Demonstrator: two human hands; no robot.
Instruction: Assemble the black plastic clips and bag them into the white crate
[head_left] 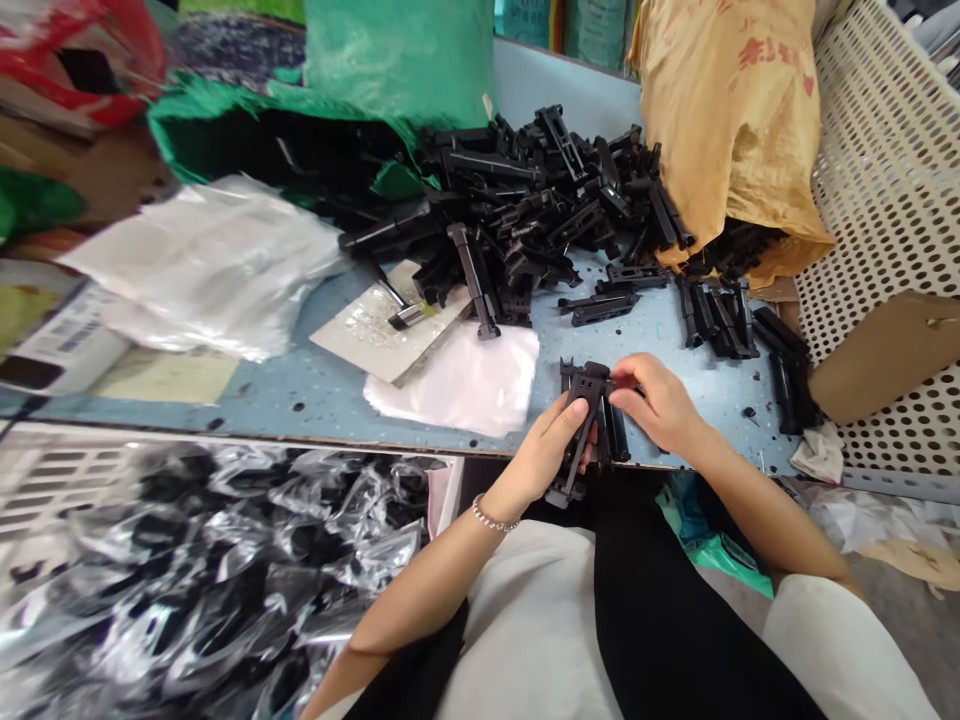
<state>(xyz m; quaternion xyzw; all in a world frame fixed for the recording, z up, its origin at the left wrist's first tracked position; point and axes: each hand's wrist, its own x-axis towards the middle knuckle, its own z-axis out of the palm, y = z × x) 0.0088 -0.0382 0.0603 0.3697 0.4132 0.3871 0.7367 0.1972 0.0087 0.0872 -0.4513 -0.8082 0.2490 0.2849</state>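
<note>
My left hand (553, 440), a beaded bracelet at its wrist, is closed around a black plastic bracket (583, 385) at the table's front edge. The bracket is long, with a wider slotted end pointing away from me. At that end my right hand (656, 402) has its thumb and fingers pinched together against the bracket's right side. Whether the right fingers hold a separate small piece is hidden. Another dark part (615, 432) shows just right of the bracket, under my right hand. Beyond my hands, a large heap of similar black parts (517, 190) covers the blue table (555, 345).
Clear plastic bags (465, 385) and a card (390, 320) lie left of my hands. A green sack (397, 60) and yellow sack (735, 120) stand behind. Right is a perforated white basket (885, 200). Below left, a crate (454, 490) holds bagged black parts.
</note>
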